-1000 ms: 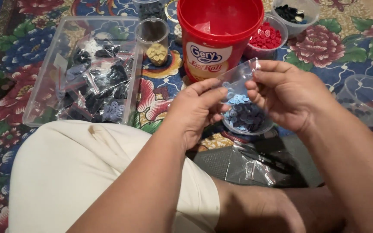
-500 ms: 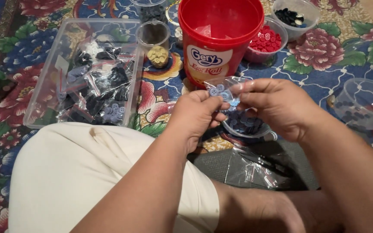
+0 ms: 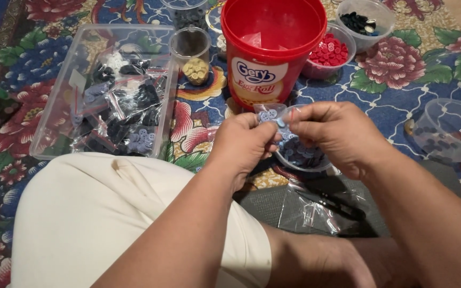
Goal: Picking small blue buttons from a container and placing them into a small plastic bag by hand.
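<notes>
A flowered carpet (image 3: pixel 401 101) in blue, red and green covers the floor, and I am looking down over a knee in pale cloth at two hands meeting in front of me. My left hand (image 3: pixel 244 146) and right hand (image 3: pixel 337 136) are both pinched shut on one small clear bag (image 3: pixel 271 114) with pale blue buttons in it, fingertips on either side of its top edge. I cannot tell whether the bag's mouth is open or sealed.

Right under the grip sits a small clear tub (image 3: pixel 302 157) holding more blue buttons. Just beyond the grip stands a tall red bucket (image 3: pixel 270 53), open at the top. Beyond that and to the right are a tub of red buttons (image 3: pixel 331 50) and a tub of dark buttons (image 3: pixel 364 21). Far left of the grip is a long clear tray (image 3: pixel 54 128) filled with packed little bags, with a small jar of yellowish buttons (image 3: pixel 194 66) by its far corner. Below the grip, towards me, loose plastic film (image 3: pixel 300 208) lies on a dark mat.

My worry is the thin, slippery bag: if it tilts or one pinch eases, I judge buttons could spill past the tub's rim and roll onto the busy carpet, where they would be hard to spot. A sharp pull could also tear the bag.
</notes>
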